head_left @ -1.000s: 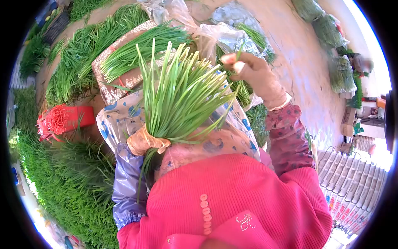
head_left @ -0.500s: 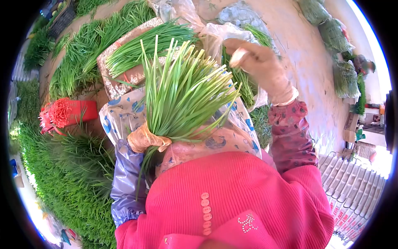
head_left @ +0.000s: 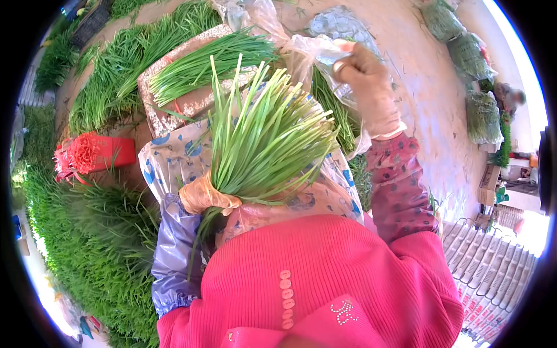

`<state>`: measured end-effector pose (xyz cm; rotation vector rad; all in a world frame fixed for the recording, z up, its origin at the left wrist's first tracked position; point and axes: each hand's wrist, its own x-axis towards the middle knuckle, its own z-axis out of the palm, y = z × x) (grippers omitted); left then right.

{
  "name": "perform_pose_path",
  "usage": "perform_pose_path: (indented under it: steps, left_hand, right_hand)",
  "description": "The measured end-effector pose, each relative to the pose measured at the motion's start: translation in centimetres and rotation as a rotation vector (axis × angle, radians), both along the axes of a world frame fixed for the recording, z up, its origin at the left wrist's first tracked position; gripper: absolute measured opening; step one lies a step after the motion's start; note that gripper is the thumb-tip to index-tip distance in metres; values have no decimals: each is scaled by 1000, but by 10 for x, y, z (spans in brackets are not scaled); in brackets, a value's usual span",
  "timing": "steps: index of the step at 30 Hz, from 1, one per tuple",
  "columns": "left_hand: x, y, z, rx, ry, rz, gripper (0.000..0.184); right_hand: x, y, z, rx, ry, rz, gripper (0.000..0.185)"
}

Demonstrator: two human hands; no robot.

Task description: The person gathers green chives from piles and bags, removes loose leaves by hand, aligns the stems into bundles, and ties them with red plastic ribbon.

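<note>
My left hand, in a tan glove, is closed around the leafy part of a bunch of garlic chives. Their pale cut ends fan upward and to the right over my lap, and some leaf tips hang below the fist. To the right of the bunch, my gloved right hand is raised, away from the chives and slightly blurred. Its thumb and a finger stand apart, with nothing visible between them. A patterned plastic apron covers my lap beneath the bunch.
Ahead, a speckled board bears another chive bundle. Loose chives pile up at left, near a red box with red ties. Clear plastic lies beyond the apron. Bagged bundles and a person are far right.
My right hand has shifted slightly up and left, its wrist bent more upward. The bunch in my left hand has tilted a little to the right, while the grip stays the same.
</note>
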<state>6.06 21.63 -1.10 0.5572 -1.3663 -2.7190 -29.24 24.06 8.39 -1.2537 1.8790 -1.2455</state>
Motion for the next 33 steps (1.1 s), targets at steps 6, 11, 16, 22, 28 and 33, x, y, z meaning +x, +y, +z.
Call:
perform_pose_path:
  steps: [6,11,16,22,28,33]
  left_hand:
    - [5,-7,-5,-17,-32,-100,75]
    - [3,-6,-6,-220,-38,-164,80]
    - [3,-2,-20,-97,-8,-137,45]
    - [3,-2,-34,-54,73,-128,61]
    - [13,-9,17,-3,-35,106,68]
    - [14,-16,18,-98,38,340,19]
  right_hand:
    - [20,-16,37,210,56,584,46]
    - [40,-29,4,126,230,800,55]
    - [47,-28,-15,186,251,577,31]
    - [26,-5,-26,180,528,420,25]
    - [-60,35,-47,594,757,386,26]
    - [-57,73,-64,316,762,494,33]
